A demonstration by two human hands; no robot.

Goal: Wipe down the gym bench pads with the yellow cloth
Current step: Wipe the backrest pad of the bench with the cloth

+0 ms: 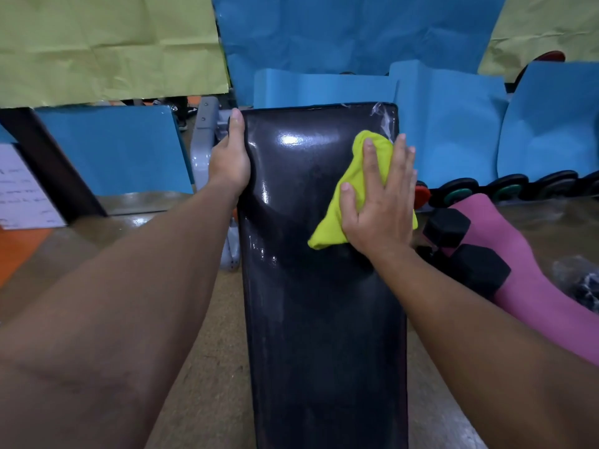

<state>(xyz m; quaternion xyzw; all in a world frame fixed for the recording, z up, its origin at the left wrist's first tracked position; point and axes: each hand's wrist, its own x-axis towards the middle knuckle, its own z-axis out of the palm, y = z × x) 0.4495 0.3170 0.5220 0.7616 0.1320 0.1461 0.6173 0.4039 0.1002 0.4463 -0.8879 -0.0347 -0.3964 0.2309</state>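
At the far left edge a white sheet [22,189] with handwriting leans low against a dark post; green paper [107,43] fills the upper left, blue paper [356,34] the upper middle. Left of centre, the left hand [230,157] grips the left edge of the pad [324,319], thumb lying along the top near its far corner and fingers wrapped out of sight round the side. A grey frame [202,147] shows just beyond that hand. The pad is a long, glossy black slab running from the frame's bottom up to its centre, with bright glare spots and streaks near the far end. Right of centre, the cloth [327,228], a bright yellow-green crumpled wedge, lies on the pad's right side near the far end. The right hand [379,202] presses flat on it, fingers straight and spread. At the right lie black dumbbells [470,254] on a pink mat [531,280].
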